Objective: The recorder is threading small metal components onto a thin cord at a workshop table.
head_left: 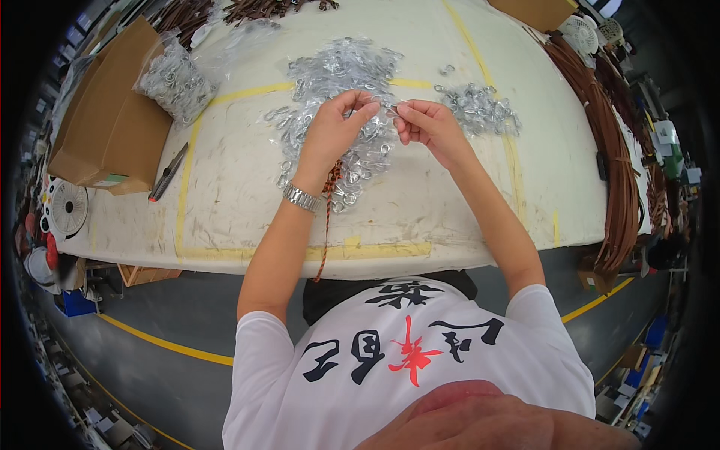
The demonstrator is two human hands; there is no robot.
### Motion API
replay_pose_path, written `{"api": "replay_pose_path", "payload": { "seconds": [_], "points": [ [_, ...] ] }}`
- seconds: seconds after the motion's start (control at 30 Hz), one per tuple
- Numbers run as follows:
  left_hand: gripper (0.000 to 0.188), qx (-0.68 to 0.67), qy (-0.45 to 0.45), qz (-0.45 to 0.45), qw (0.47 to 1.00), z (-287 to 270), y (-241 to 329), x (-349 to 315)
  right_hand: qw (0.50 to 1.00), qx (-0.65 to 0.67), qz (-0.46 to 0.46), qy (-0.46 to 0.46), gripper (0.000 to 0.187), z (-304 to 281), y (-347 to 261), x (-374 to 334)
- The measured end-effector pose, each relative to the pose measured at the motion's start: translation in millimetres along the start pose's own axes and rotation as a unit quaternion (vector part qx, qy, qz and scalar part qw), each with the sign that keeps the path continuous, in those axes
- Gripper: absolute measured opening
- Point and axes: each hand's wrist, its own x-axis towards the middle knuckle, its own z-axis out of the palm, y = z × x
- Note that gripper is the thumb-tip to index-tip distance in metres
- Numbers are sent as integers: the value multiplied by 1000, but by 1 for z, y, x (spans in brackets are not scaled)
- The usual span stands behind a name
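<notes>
Both hands are raised over a heap of small silvery metal hooks in clear plastic (341,71), near the middle of the table. My left hand (334,127), with a metal watch on its wrist, is closed in a pinch of thumb and forefinger. Close to its right, my right hand (433,129) pinches too, its other fingers curled. A small shiny metal piece (388,106) is held between the two sets of fingertips; its exact shape is too small to make out. Below my left hand, an orange-and-dark braided cord (328,217) trails toward the table's front edge.
A smaller pile of metal hooks (484,110) lies to the right. On the left are a cardboard box (112,120), a filled clear bag (178,82), a utility knife (169,171) and a white fan (67,206). Brown straps (600,127) hang along the right edge.
</notes>
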Motion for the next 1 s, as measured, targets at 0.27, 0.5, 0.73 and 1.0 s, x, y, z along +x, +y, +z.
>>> {"api": "replay_pose_path", "payload": {
  "seconds": [0.27,0.5,0.73,1.0],
  "points": [
    [17,-117,-73,-75,988,-2,-6,1,996,39,46,-68,18,-22,17,-4],
    [32,107,-2,24,994,12,8,-9,989,39,100,-103,18,-19,18,-7],
    [34,-88,69,-24,993,7,1,-3,997,-6,51,-61,17,-16,9,-12],
    [17,29,-52,-59,996,12,3,-5,999,-40,-20,-8,19,-15,17,-11]
  ]
}}
